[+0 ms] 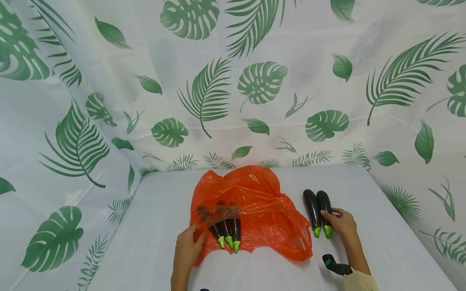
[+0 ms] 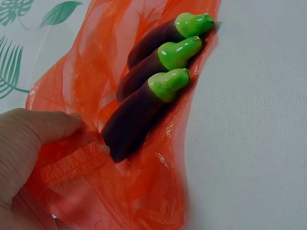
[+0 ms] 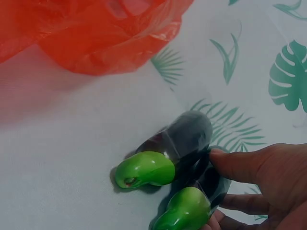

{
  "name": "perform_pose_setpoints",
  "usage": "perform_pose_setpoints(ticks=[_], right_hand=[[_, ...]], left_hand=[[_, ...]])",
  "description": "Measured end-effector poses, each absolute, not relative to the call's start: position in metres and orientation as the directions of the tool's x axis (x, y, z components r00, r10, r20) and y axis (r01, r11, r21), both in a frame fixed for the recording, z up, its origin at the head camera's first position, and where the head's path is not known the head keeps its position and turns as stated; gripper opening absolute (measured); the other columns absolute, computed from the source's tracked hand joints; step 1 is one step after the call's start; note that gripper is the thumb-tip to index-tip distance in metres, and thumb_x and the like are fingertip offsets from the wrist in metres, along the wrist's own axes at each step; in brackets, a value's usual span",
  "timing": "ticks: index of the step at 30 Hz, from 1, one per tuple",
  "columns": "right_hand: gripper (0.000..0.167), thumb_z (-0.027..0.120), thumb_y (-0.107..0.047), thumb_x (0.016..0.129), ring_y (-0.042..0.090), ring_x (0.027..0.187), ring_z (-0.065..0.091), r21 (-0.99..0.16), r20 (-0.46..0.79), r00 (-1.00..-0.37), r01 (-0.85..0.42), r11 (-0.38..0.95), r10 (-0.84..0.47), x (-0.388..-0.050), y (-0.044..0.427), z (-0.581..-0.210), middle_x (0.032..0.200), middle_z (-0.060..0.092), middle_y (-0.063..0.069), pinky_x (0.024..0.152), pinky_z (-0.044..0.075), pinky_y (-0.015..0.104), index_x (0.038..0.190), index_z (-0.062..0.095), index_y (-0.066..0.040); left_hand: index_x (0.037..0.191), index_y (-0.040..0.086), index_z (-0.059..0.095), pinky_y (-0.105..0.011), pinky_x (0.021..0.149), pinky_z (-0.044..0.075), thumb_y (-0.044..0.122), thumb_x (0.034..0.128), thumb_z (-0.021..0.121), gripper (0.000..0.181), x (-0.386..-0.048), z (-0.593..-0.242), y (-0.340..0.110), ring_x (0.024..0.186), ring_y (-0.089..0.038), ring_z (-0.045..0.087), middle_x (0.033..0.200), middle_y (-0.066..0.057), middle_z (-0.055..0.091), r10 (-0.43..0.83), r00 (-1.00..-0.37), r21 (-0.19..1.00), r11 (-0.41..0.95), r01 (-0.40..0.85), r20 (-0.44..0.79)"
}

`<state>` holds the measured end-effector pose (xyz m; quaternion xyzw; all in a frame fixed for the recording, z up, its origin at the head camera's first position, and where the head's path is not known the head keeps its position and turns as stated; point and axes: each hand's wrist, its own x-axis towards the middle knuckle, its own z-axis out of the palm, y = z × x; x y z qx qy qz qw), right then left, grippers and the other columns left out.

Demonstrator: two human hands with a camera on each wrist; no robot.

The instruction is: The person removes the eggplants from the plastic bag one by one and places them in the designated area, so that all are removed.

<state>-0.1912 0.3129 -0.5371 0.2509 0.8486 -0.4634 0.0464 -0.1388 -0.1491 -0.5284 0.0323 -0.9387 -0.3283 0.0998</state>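
Note:
A red plastic bag [image 1: 255, 184] lies spread at the middle of the table, its mouth toward me. Inside it, three eggplants [image 1: 236, 230] rest side by side; their green stem ends [image 2: 168, 85] face the opening, and the far ends show only dimly through the film. My left hand [image 1: 187, 246] holds the bag's left edge, thumb over the film. To the right of the bag lie two more eggplants, nearly parallel. My right hand [image 1: 343, 223] grips the nearer-to-hand eggplant [image 1: 323, 200] with the thumb on top and fingers along its right side; the other eggplant [image 3: 180, 136] lies beside it.
White cloth covers the table [image 1: 153, 202]. A leaf-printed sheet [image 1: 269, 93] rises behind it and at both sides. A black curved device [image 1: 336, 265] sits at the right wrist, near a pale sleeve [image 1: 360, 281].

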Motion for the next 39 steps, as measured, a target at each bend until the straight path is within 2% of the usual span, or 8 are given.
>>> perform_pose_setpoints(ticks=[7, 11, 15, 19, 23, 33, 34, 39], right_hand=[[0.07, 0.06, -0.038, 0.093, 0.045, 0.113, 0.05, -0.773, -0.3, -0.852, 0.481, 0.414, 0.43, -0.19, 0.31, -0.539, 0.133, 0.046, 0.037, 0.099, 0.044, 0.054, 0.138, 0.039, 0.011], [0.065, 0.062, -0.035, 0.093, 0.041, 0.105, 0.055, -0.78, -0.262, -0.852, 0.464, 0.42, 0.454, -0.189, 0.309, -0.539, 0.126, 0.052, 0.036, 0.08, 0.052, 0.039, 0.133, 0.044, 0.012], [0.06, 0.064, -0.032, 0.091, 0.04, 0.101, 0.057, -0.777, -0.232, -0.849, 0.455, 0.434, 0.475, -0.189, 0.306, -0.536, 0.121, 0.056, 0.035, 0.068, 0.05, 0.029, 0.128, 0.048, 0.012], [0.06, 0.063, -0.032, 0.091, 0.043, 0.104, 0.056, -0.771, -0.213, -0.847, 0.452, 0.448, 0.488, -0.187, 0.304, -0.534, 0.121, 0.055, 0.036, 0.08, 0.052, 0.043, 0.128, 0.048, 0.013], [0.06, 0.062, -0.031, 0.092, 0.045, 0.108, 0.054, -0.773, -0.207, -0.84, 0.454, 0.443, 0.501, -0.186, 0.302, -0.535, 0.126, 0.053, 0.037, 0.092, 0.047, 0.053, 0.13, 0.047, 0.014], [0.065, 0.061, -0.035, 0.093, 0.048, 0.117, 0.051, -0.774, -0.234, -0.833, 0.471, 0.422, 0.501, -0.183, 0.304, -0.535, 0.133, 0.049, 0.037, 0.091, 0.05, 0.051, 0.136, 0.042, 0.012], [0.065, 0.061, -0.034, 0.093, 0.048, 0.117, 0.051, -0.776, -0.238, -0.834, 0.471, 0.419, 0.498, -0.183, 0.303, -0.533, 0.133, 0.048, 0.037, 0.096, 0.046, 0.054, 0.136, 0.041, 0.012], [0.066, 0.061, -0.035, 0.093, 0.047, 0.115, 0.054, -0.783, -0.233, -0.839, 0.462, 0.417, 0.491, -0.183, 0.305, -0.533, 0.134, 0.048, 0.036, 0.088, 0.051, 0.049, 0.137, 0.041, 0.01]], left_hand=[[0.079, 0.012, 0.058, -0.024, 0.056, 0.035, 0.016, 0.0867, 0.07, 0.015, -0.138, -0.526, -0.149, 0.063, -0.013, 0.042, 0.066, 0.003, 0.047, -0.134, -0.978, 0.616, 0.788, -0.008, 0.159], [0.079, 0.012, 0.058, -0.024, 0.057, 0.035, 0.015, 0.0863, 0.07, 0.014, -0.138, -0.527, -0.149, 0.064, -0.012, 0.042, 0.067, 0.003, 0.048, -0.134, -0.977, 0.619, 0.786, -0.003, 0.166], [0.078, 0.011, 0.058, -0.024, 0.056, 0.035, 0.011, 0.0854, 0.07, 0.014, -0.138, -0.529, -0.15, 0.063, -0.012, 0.042, 0.066, 0.003, 0.048, -0.131, -0.973, 0.624, 0.782, 0.015, 0.188], [0.079, 0.011, 0.059, -0.024, 0.056, 0.036, 0.011, 0.0852, 0.07, 0.013, -0.138, -0.53, -0.15, 0.063, -0.012, 0.042, 0.066, 0.003, 0.049, -0.126, -0.972, 0.623, 0.782, 0.026, 0.2], [0.08, 0.012, 0.06, -0.023, 0.057, 0.036, 0.012, 0.0857, 0.07, 0.011, -0.138, -0.53, -0.15, 0.063, -0.011, 0.042, 0.067, 0.003, 0.05, -0.132, -0.973, 0.624, 0.781, 0.017, 0.191], [0.084, 0.011, 0.062, -0.025, 0.058, 0.037, 0.014, 0.0859, 0.07, 0.009, -0.137, -0.529, -0.149, 0.065, -0.011, 0.044, 0.069, 0.003, 0.054, -0.129, -0.975, 0.619, 0.785, 0.009, 0.179], [0.084, 0.011, 0.062, -0.025, 0.059, 0.038, 0.014, 0.0857, 0.07, 0.009, -0.137, -0.53, -0.149, 0.065, -0.012, 0.045, 0.069, 0.003, 0.054, -0.129, -0.975, 0.62, 0.785, 0.012, 0.183], [0.082, 0.011, 0.061, -0.025, 0.058, 0.037, 0.013, 0.0847, 0.071, 0.011, -0.138, -0.529, -0.149, 0.064, -0.012, 0.044, 0.068, 0.003, 0.052, -0.134, -0.971, 0.618, 0.786, 0.02, 0.2]])
